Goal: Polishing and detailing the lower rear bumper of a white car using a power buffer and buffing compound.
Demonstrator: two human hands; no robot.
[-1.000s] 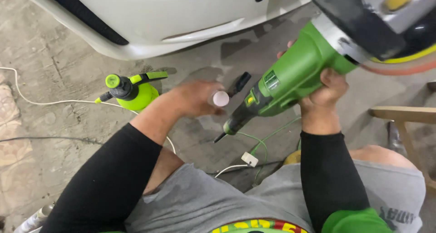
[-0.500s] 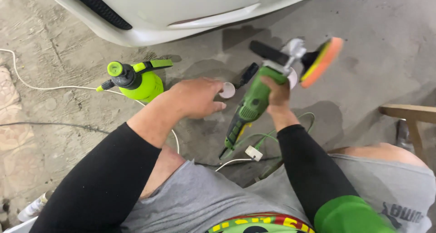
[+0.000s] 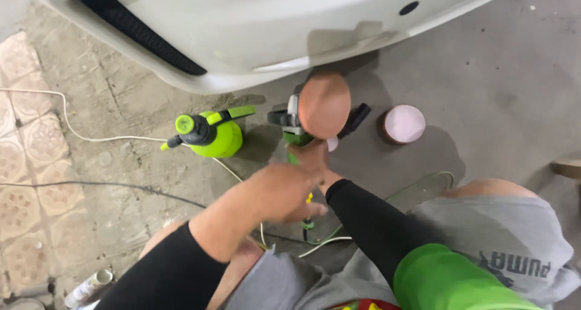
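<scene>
A green polisher (image 3: 295, 134) points away from me with its round orange pad (image 3: 324, 104) turned up, just below the white car bumper (image 3: 254, 32). My right hand (image 3: 311, 156) grips the polisher's body right behind the head. My left hand (image 3: 281, 192), blurred, is curled over the rear end of the tool, where a yellow part shows under the fingers. A black bottle (image 3: 357, 116) with a white cap lies on the floor behind the pad, partly hidden by it.
A lime-green pump sprayer (image 3: 212, 134) stands on the concrete to the left of the polisher. A pink foam pad (image 3: 404, 124) lies to the right. White and black cables (image 3: 91, 137) run across the floor at left. A spray can (image 3: 88, 287) lies at bottom left.
The polisher has swung from lying sideways to pointing away from me, pad facing up. My left hand has drawn back from the white-capped bottle onto the tool's rear. A pink pad has come into view.
</scene>
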